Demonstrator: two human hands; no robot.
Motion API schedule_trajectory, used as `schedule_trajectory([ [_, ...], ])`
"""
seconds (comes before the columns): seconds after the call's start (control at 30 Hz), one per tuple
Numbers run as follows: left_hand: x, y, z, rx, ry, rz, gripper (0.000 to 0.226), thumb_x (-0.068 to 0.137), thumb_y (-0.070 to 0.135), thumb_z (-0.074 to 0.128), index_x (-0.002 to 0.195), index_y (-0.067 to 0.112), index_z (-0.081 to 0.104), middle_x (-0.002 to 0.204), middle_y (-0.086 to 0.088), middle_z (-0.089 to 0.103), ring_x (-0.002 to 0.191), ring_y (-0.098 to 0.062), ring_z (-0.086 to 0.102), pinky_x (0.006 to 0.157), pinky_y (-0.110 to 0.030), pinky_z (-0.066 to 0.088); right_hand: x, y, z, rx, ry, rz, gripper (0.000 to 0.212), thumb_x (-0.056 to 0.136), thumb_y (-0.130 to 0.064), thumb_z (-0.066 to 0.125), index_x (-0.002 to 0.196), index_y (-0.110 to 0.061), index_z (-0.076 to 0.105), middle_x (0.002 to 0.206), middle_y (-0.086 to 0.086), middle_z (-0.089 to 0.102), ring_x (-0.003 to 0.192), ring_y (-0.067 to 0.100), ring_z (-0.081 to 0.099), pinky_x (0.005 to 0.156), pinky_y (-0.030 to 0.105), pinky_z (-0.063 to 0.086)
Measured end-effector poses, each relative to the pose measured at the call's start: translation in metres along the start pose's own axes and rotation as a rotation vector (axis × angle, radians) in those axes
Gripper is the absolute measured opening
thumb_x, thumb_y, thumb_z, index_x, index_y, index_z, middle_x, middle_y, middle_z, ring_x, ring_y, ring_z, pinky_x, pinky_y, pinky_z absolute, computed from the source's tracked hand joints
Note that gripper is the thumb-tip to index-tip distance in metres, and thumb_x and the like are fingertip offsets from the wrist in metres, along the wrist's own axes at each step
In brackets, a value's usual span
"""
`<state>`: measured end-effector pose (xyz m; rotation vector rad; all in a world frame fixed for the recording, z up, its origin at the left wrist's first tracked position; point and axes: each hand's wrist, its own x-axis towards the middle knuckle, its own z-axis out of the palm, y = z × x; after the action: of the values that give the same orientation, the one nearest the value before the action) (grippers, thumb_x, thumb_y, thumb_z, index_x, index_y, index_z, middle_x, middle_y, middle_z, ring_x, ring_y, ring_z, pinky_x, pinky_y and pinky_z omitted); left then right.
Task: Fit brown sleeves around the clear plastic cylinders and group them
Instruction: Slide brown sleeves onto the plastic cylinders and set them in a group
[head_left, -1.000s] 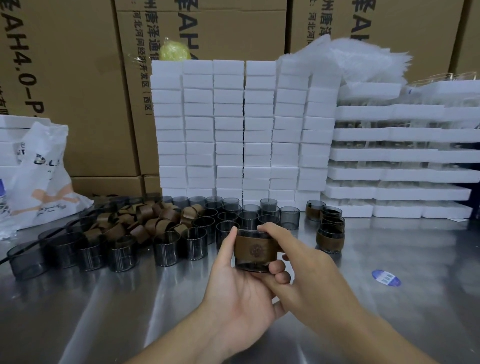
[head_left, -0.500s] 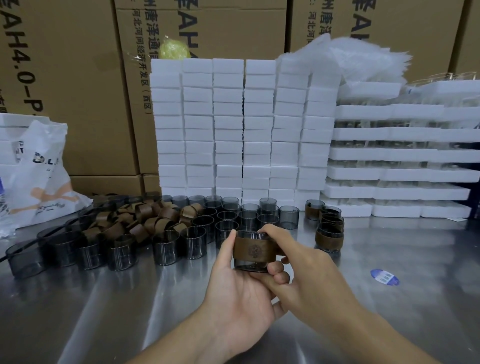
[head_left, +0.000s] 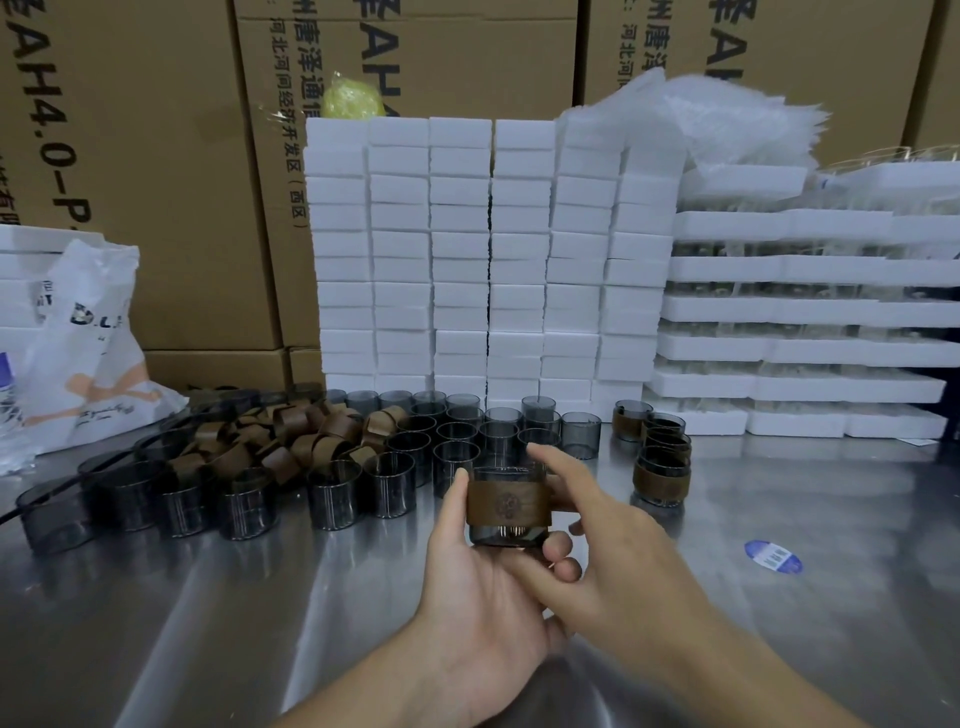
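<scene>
My left hand (head_left: 480, 587) grips a smoky clear cylinder (head_left: 506, 535) from below, thumb up its left side, above the steel table. A brown sleeve (head_left: 508, 503) with an embossed emblem wraps its middle. My right hand (head_left: 618, 551) is at the cylinder's right side, its index finger lifted over the rim and the other fingers near the sleeve. Bare cylinders (head_left: 462, 431) stand in rows behind, and loose brown sleeves (head_left: 306, 441) lie heaped at left. Several sleeved cylinders (head_left: 661, 473) stand grouped at right.
Stacks of white foam blocks (head_left: 488, 260) and foam trays (head_left: 800, 312) line the back, with cardboard boxes (head_left: 156, 156) behind. A white plastic bag (head_left: 88, 353) sits at left. A blue sticker (head_left: 773, 556) lies on the steel table (head_left: 779, 649) at right.
My right hand has loosened from the sleeved cylinder, its index finger lifting off the rim and fingers spreading. My left hand keeps its grip.
</scene>
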<state>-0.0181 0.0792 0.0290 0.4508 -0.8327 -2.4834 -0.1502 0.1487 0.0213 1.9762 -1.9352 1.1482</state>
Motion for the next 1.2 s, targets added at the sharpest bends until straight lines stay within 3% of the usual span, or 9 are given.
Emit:
schedule_trajectory([
  [0.07, -0.001, 0.001, 0.001, -0.03, 0.015, 0.002, 0.081, 0.087, 0.084, 0.052, 0.101, 0.009, 0.081, 0.071, -0.006, 0.05, 0.062, -0.022, 0.052, 0.071, -0.037, 0.043, -0.001, -0.002, -0.001, 0.01, 0.03, 0.017, 0.097, 0.073, -0.097, 0.06, 0.157, -0.064, 0.022, 0.107, -0.051, 0.059, 0.125, -0.01, 0.059, 0.102, 0.024, 0.05],
  [0.13, -0.001, 0.002, 0.002, -0.039, 0.025, 0.007, 0.081, 0.087, 0.083, 0.053, 0.1, 0.008, 0.08, 0.07, -0.007, 0.048, 0.061, -0.022, 0.051, 0.069, -0.036, 0.043, -0.001, -0.005, -0.002, 0.012, 0.04, 0.03, 0.098, 0.068, -0.107, 0.048, 0.154, -0.067, 0.024, 0.126, -0.05, 0.058, 0.124, -0.011, 0.057, 0.1, 0.02, 0.049],
  [0.23, -0.003, 0.002, 0.002, -0.025, 0.022, 0.01, 0.08, 0.086, 0.083, 0.054, 0.096, 0.008, 0.08, 0.069, -0.006, 0.048, 0.062, -0.022, 0.052, 0.07, -0.036, 0.045, -0.001, -0.009, -0.003, 0.023, 0.034, 0.031, 0.095, 0.069, -0.108, 0.043, 0.153, -0.066, 0.027, 0.133, -0.053, 0.05, 0.121, -0.012, 0.058, 0.097, 0.02, 0.051],
  [0.5, -0.006, 0.005, 0.001, -0.051, -0.024, 0.001, 0.077, 0.088, 0.076, 0.059, 0.099, 0.002, 0.08, 0.071, -0.009, 0.048, 0.066, -0.024, 0.054, 0.072, -0.038, 0.048, -0.001, -0.011, -0.003, 0.042, 0.032, 0.047, 0.085, 0.075, -0.101, 0.049, 0.15, -0.065, 0.032, 0.134, -0.052, 0.051, 0.119, -0.013, 0.058, 0.093, 0.018, 0.051],
  [0.67, -0.005, 0.005, 0.001, -0.057, -0.035, 0.005, 0.078, 0.09, 0.076, 0.057, 0.099, 0.001, 0.08, 0.071, -0.008, 0.047, 0.067, -0.023, 0.053, 0.07, -0.036, 0.051, 0.0, -0.009, -0.002, 0.066, 0.011, 0.049, 0.076, 0.08, -0.089, 0.061, 0.147, -0.064, 0.035, 0.109, -0.048, 0.062, 0.121, -0.012, 0.06, 0.096, 0.024, 0.055],
  [0.8, -0.005, 0.006, 0.001, -0.069, -0.039, 0.004, 0.078, 0.089, 0.075, 0.058, 0.098, 0.001, 0.079, 0.069, -0.009, 0.048, 0.065, -0.023, 0.054, 0.067, -0.035, 0.054, 0.0, -0.009, -0.001, 0.09, 0.025, 0.047, 0.074, 0.08, -0.087, 0.063, 0.146, -0.063, 0.039, 0.111, -0.04, 0.066, 0.118, -0.008, 0.064, 0.097, 0.028, 0.057],
  [0.93, -0.005, 0.007, 0.002, -0.083, -0.052, 0.0, 0.078, 0.089, 0.074, 0.059, 0.098, 0.0, 0.078, 0.07, -0.009, 0.048, 0.065, -0.023, 0.053, 0.066, -0.036, 0.057, 0.001, -0.009, -0.002, 0.104, 0.019, 0.045, 0.074, 0.08, -0.087, 0.063, 0.146, -0.061, 0.04, 0.101, -0.033, 0.069, 0.122, -0.009, 0.062, 0.097, 0.03, 0.057],
  [1.03, -0.005, 0.006, 0.002, -0.094, -0.063, -0.007, 0.078, 0.09, 0.074, 0.059, 0.097, 0.0, 0.078, 0.07, -0.009, 0.048, 0.065, -0.023, 0.053, 0.065, -0.036, 0.058, 0.002, -0.009, -0.002, 0.099, 0.024, 0.034, 0.069, 0.081, -0.084, 0.063, 0.142, -0.062, 0.04, 0.108, -0.033, 0.069, 0.107, -0.004, 0.068, 0.089, 0.028, 0.059],
  [1.2, -0.003, 0.006, 0.0, -0.129, -0.079, -0.02, 0.078, 0.088, 0.074, 0.061, 0.098, -0.002, 0.077, 0.073, -0.01, 0.049, 0.067, -0.022, 0.053, 0.067, -0.039, 0.059, 0.002, -0.008, -0.003, 0.079, 0.022, 0.032, 0.07, 0.08, -0.089, 0.059, 0.141, -0.06, 0.04, 0.103, -0.032, 0.069, 0.095, 0.001, 0.071, 0.082, 0.028, 0.059],
])
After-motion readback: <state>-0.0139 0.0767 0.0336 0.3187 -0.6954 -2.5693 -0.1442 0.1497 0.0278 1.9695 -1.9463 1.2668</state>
